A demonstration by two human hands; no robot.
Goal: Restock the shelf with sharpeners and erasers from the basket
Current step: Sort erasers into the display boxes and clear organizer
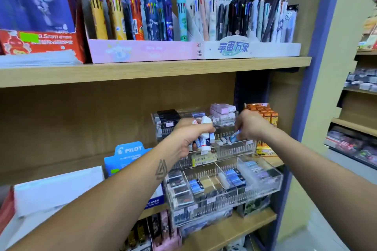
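A clear acrylic tiered organizer (pixel 263 183) stands on the middle shelf, holding erasers in its divided rows. My left hand (pixel 187 138) grips a bunch of white erasers with blue and red sleeves (pixel 206 136) in front of the organizer's middle tier. My right hand (pixel 250 126) pinches one blue-sleeved eraser (pixel 234 136) and holds it down in a slot of the middle tier, beside a few erasers lying there. The basket is out of view.
Orange boxes (pixel 265 114) stand right of the organizer, pink erasers (pixel 222 109) on its top tier. A blue Pilot box (pixel 128 155) and white boxes (pixel 59 187) sit to the left. Pen displays (pixel 142 51) fill the upper shelf. The shelf's blue side post (pixel 302 108) is at right.
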